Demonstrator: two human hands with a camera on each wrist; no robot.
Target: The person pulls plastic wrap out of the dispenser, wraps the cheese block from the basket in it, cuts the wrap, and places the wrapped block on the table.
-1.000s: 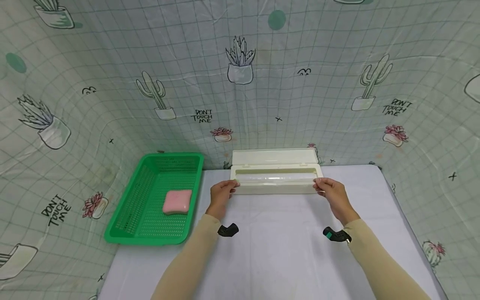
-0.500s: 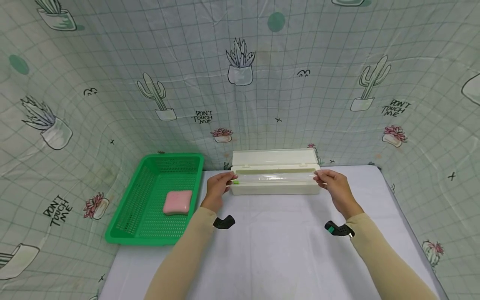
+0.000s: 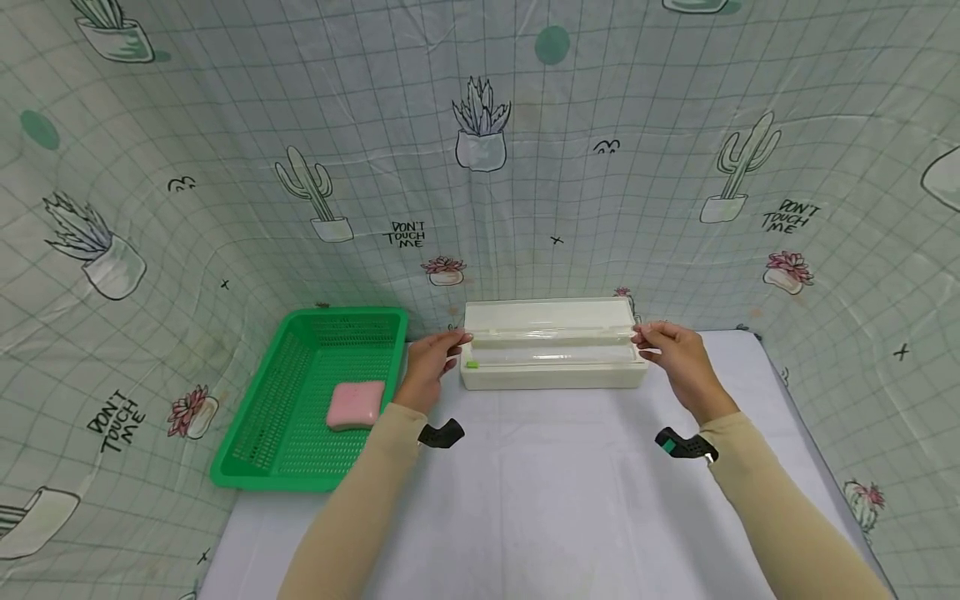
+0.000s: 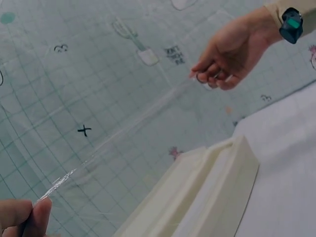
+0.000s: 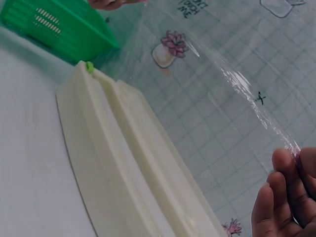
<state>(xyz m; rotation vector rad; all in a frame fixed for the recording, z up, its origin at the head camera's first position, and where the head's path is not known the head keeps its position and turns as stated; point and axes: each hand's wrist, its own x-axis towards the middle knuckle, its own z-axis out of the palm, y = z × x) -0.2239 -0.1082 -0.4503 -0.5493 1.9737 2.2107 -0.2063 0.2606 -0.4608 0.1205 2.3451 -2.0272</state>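
Note:
Clear plastic wrap [image 3: 551,335] stretches between both hands, above a cream wrap dispenser [image 3: 555,379] whose lid [image 3: 547,313] stands raised at the back. My left hand [image 3: 429,367] pinches the wrap's left corner between thumb and finger. At the other corner, my right hand [image 3: 681,362] pinches it the same way. In the right wrist view the film [image 5: 242,84] gleams along its gathered edge. A small green slider [image 3: 472,364] sits at the dispenser's left front. Inside the dispenser lies a whitish roll [image 3: 551,355].
A green perforated basket [image 3: 300,482] stands at the left, with a pink rounded block [image 3: 356,405] in it, close to the left forearm. A white cloth [image 3: 555,500] covers the table. Behind hangs a curtain [image 3: 570,192] printed with cacti.
Both hands have risen from the dispenser's front edge and moved back and slightly apart, drawing the wrap up and out. The green slider has come into sight. Basket and dispenser stay in place.

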